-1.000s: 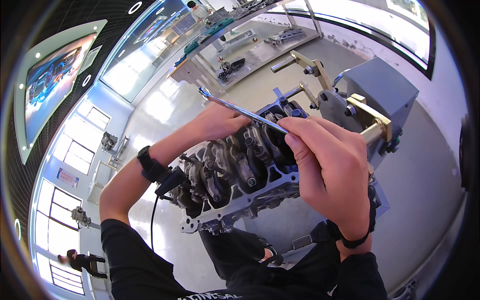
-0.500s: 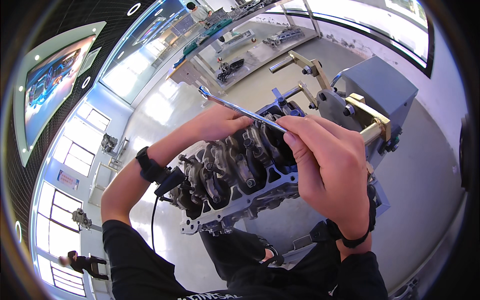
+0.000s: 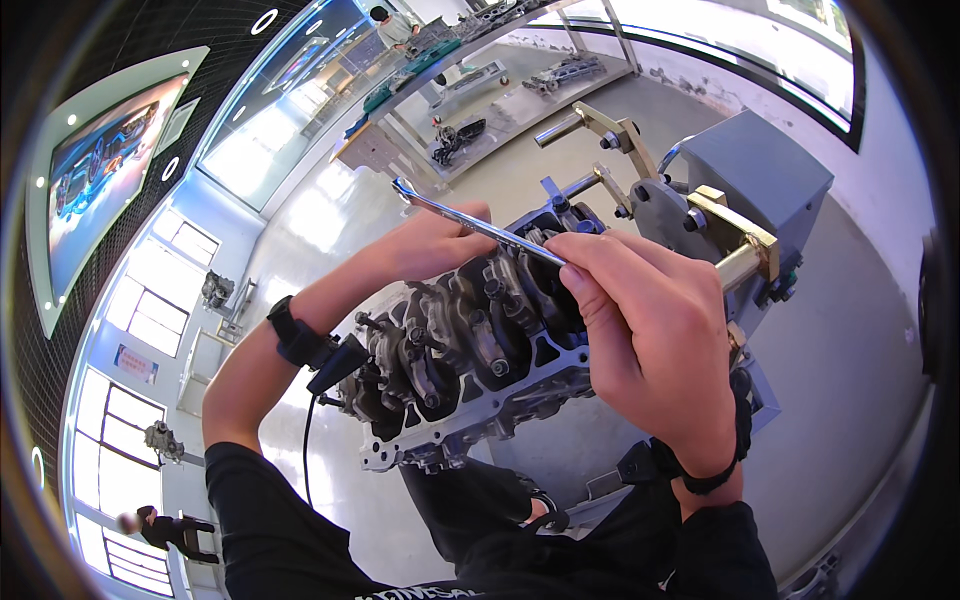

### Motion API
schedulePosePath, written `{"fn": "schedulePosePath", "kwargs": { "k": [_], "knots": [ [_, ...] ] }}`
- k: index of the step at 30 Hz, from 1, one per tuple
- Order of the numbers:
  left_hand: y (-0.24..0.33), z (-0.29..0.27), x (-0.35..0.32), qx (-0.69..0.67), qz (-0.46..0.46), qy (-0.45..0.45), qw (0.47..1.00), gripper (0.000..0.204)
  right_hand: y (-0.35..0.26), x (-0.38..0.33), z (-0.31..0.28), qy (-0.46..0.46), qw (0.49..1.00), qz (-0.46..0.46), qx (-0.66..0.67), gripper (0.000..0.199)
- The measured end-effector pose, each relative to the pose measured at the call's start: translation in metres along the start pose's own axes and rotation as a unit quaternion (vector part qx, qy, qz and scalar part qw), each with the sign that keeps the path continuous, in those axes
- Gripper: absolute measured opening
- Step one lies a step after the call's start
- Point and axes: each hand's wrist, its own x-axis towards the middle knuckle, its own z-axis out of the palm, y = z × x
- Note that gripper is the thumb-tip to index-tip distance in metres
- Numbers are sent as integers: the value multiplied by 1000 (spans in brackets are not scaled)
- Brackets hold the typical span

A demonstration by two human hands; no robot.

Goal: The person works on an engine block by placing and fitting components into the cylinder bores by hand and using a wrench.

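Note:
My right hand pinches one end of a long shiny wrench between thumb and fingers. The wrench slants up to the left, its far end lying past my left hand. That hand is at the far side of the engine block, with its fingers curled and partly hidden behind the wrench. Whatever it may hold does not show. The block is mounted with its crankshaft side up, so the crankshaft and several bearing caps lie exposed beneath both hands.
Gold-coloured brackets and a grey stand housing adjoin the block at right. A metal workbench with engine parts stands beyond, a person behind it. Another person is far left. A cable hangs from my left wrist device.
My left hand has drawn slightly back and its thumb has tucked in. The wrench and my right hand have shifted a little left.

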Motion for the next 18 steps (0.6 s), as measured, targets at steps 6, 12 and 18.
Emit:
{"fn": "schedulePosePath", "kwargs": {
  "k": [6,12,18],
  "knots": [
    [-13,2,7,34,10,-8,999,48,-1,0,-3,-7,1000,5,-4,12],
    [-13,1,6,8,41,-27,999,47,-1,0,-3,-8,1000,5,-6,12],
    [-14,-1,3,-9,32,-4,999,47,-2,-1,-2,-5,1000,6,-4,12]
  ]
}}
